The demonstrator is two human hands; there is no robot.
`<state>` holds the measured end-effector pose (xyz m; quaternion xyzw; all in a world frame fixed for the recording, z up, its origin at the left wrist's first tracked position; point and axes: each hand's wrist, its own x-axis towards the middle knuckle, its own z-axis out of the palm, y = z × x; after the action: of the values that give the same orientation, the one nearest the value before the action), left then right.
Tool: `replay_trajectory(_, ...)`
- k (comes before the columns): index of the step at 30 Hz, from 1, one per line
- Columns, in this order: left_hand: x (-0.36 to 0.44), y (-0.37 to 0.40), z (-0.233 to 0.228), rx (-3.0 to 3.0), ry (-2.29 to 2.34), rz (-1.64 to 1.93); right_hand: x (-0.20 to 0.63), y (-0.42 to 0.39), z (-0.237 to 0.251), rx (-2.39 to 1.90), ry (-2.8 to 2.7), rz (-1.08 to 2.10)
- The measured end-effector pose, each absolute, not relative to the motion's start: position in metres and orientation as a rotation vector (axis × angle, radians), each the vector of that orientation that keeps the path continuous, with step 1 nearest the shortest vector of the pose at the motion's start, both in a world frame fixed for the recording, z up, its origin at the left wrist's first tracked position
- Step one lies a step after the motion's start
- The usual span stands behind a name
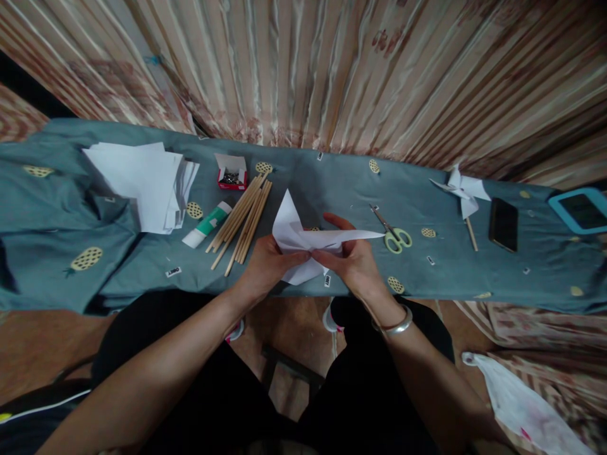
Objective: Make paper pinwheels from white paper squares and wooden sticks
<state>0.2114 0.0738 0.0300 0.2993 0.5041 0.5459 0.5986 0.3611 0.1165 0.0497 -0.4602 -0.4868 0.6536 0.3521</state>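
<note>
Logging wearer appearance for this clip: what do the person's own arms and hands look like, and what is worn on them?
Both forearms are bare, no sleeves in view. The left hand wears nothing visible. The right hand has a plain silver bangle at the wrist. No gloves, and no rings that I can make out.

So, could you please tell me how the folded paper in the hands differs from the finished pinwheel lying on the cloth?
The folded paper is held by both the left hand and right hand; the pinwheel lies untouched to the right. The folded paper has no stick; the pinwheel sits on a wooden one. The folded paper shows loose, uneven flaps; the pinwheel's blades meet at its centre. Both are white paper.
</note>
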Motion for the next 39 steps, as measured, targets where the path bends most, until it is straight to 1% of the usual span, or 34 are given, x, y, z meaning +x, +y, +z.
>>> replay_trajectory(12,0.2133,0.0736,0.0257,0.574,1.172,1.225,0.3609,0.1165,0.0457,-1.222,-1.257,1.674)
replay_trajectory(21,0.2106,0.0739,0.0266,0.656,1.148,1.207,0.363,0.1185,0.0435,-1.237,-1.247,1.66)
replay_trajectory(32,0.209,0.074,0.0292,0.735,1.183,1.205,0.3622,0.117,0.0459,-1.204,-1.246,1.709)
replay_trajectory(39,0.2105,0.0734,0.0282,0.711,1.191,1.238,0.3612,0.117,0.0467,-1.185,-1.13,1.795)
